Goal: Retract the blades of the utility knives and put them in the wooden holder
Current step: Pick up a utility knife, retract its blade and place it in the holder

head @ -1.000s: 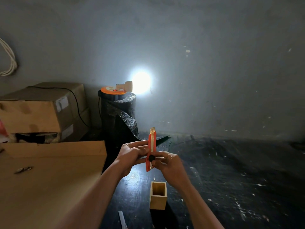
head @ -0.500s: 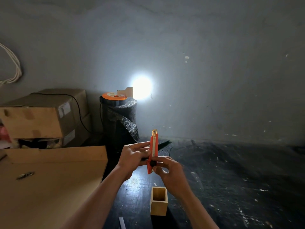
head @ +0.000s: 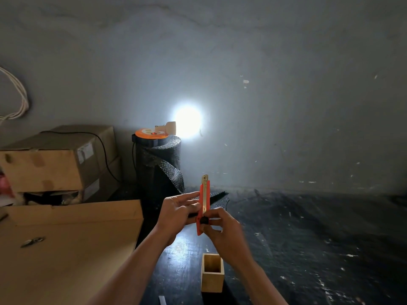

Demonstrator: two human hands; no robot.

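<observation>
I hold an orange utility knife (head: 204,194) upright in front of me, its metal tip pointing up. My left hand (head: 176,213) grips the body from the left side. My right hand (head: 222,227) pinches the lower part, with the thumb at the black slider knob (head: 204,220). Whether any blade sticks out of the tip is hard to tell. A square wooden holder (head: 212,272), open at the top and with nothing visible inside, stands on the dark floor just below my right wrist.
A flat cardboard sheet (head: 66,249) lies at the left with a small metal object (head: 32,241) on it. Stacked cardboard boxes (head: 55,161) and a black roll topped by an orange cable reel (head: 152,134) stand behind. A white strip (head: 162,300) lies near the bottom edge.
The view has shifted a little, and the knife and both hands sit slightly lower and to the right. My grip on the knife is the same.
</observation>
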